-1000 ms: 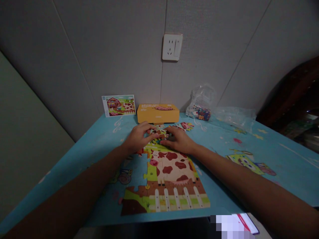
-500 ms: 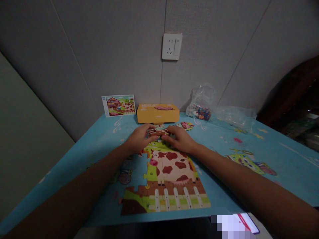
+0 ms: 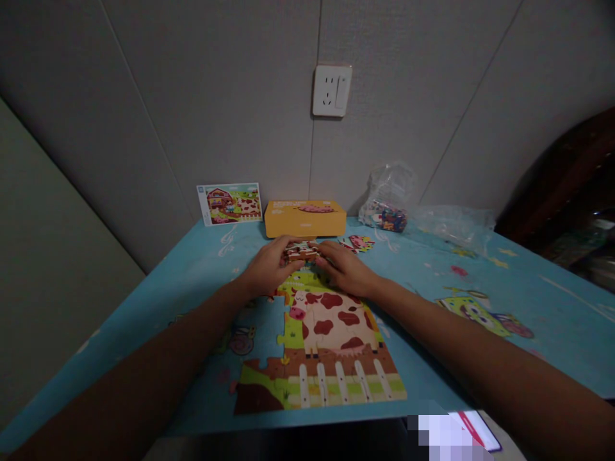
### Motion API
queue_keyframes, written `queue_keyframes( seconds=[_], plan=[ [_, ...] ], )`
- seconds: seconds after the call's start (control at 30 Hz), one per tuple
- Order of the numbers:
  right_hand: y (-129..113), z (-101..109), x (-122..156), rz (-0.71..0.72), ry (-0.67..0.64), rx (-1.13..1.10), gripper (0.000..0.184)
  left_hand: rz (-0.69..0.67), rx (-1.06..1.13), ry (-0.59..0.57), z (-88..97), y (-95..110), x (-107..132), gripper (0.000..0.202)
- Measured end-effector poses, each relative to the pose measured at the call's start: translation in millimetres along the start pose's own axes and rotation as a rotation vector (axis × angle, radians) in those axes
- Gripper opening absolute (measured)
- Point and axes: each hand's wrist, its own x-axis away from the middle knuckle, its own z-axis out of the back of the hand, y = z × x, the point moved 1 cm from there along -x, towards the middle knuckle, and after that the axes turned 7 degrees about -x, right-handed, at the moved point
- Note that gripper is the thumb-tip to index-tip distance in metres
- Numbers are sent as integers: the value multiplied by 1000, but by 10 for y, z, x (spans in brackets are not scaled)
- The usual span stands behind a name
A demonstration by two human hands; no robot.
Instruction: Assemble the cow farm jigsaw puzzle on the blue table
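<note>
Between my two hands, just in front of the yellow box, is a small stack of jigsaw puzzle pieces point(image 3: 302, 251). My left hand point(image 3: 269, 267) grips its left side, fingers behind and thumb in front. On the other side my right hand point(image 3: 346, 267) has its fingers curled against the right end of the stack. Below them lies a partly joined jigsaw puzzle point(image 3: 336, 326) with a spotted cow, brown ground and a white fence. Its upper edge is partly hidden by my hands. Bare tablecloth shows at the puzzle's left, beside the cow's head.
A yellow box point(image 3: 305, 221) stands against the wall, with a farm picture card point(image 3: 230, 203) leaning to its left. Several loose pieces point(image 3: 358, 243) lie right of the box. Farther right are a plastic bag of pieces point(image 3: 388, 202) and an empty clear bag point(image 3: 454, 224). A phone point(image 3: 475, 430) lies below the table edge.
The stack between my hands has turned and shifted slightly, now showing more of its upper face. My right fingers have moved a little left; the puzzle stays put.
</note>
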Motion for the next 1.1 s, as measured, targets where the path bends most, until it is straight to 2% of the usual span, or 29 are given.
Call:
queue_keyframes(
  seconds=[0.1,0.17,0.27,0.37,0.43,0.63,0.83,1.1],
  plan=[
    [45,-27,13,-37,1,5,40,19,-50,-90,-7,-1,2,37],
    [50,-29,14,-73,-15,10,36,37,-76,-136,-17,9,4,31],
    [11,-10,1,-109,-13,34,19,87,-11,-113,-18,29,6,26],
    [-38,16,-15,-103,45,0,21,92,140,-57,-7,46,13,45],
    [-54,28,-18,-101,82,-39,23,55,180,-69,0,54,19,53],
    [-27,36,-8,-141,111,-77,23,76,79,-129,15,58,22,38],
    [11,12,2,-133,180,-132,23,28,124,-129,33,61,8,55],
    [-73,51,-4,-142,214,-143,12,1,101,-143,11,13,11,52]
  ],
)
